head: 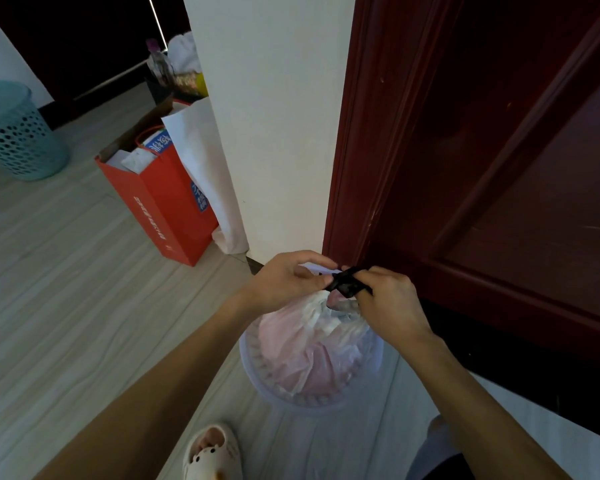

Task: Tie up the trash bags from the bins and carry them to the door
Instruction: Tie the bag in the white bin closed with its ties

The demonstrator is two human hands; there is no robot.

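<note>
Left hand [288, 282] and right hand [392, 303] meet directly above the pale bin [257, 379], both clamped on one black strip [347, 284]. The left pinches its near end between thumb and forefinger. The right has its fingers curled round the other end, with the strip seemingly wrapped over a finger. What the strip is made of cannot be told. The trash bag [305, 351], pinkish white and translucent, sits inside the bin, its mouth gathered into a neck that rises to just under the strip, between the two hands. The bag therefore lies straight below both hands, its long axis running up from the bin to the knuckles, while the strip lies crosswise from hand to hand. Neither hand is clearly nearer the neck, though the right seems to touch it lower down. My judgement is that the knot is being made and is not yet pulled tight, so the coming pull would run outward along the strip. The dark red door [482, 150] stands just beyond the bin on its right. By count: two hands, one bag being tied, one strip, and two bins plainly seen, the second a teal mesh bin [18, 133] well away to the far left. One red paper bag [160, 202] and one white paper bag [201, 157] stand beyond the bin to its left, and one slipper [212, 452] is just on the nearer side.
</note>
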